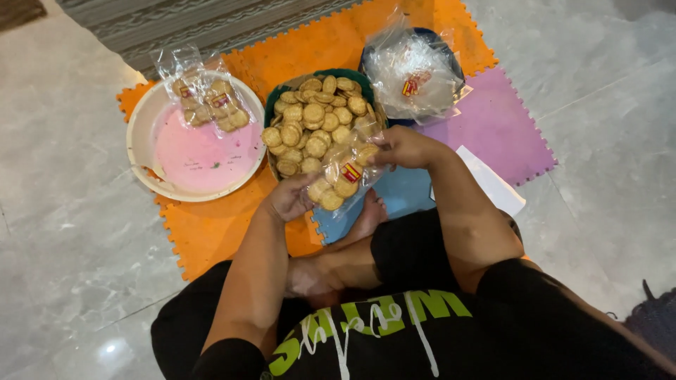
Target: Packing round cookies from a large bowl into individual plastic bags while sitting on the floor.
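Note:
I sit on the floor over foam mats. My left hand (290, 198) cups the bottom of a clear plastic bag (343, 174) partly filled with round golden biscuits. My right hand (405, 146) grips the top of the same bag from the right. Just beyond the bag stands a dark green bowl (279, 94) heaped with the same loose biscuits (317, 119). To the left, a white plate with a pink centre (197, 151) carries two filled biscuit bags (208, 102) on its far rim.
A pile of empty clear bags (414, 70) lies in a dark blue bowl at the back right. Orange (211, 229), purple (496, 127) and blue (405, 191) foam mats cover grey tile floor. A white sheet (493, 184) lies by my right arm.

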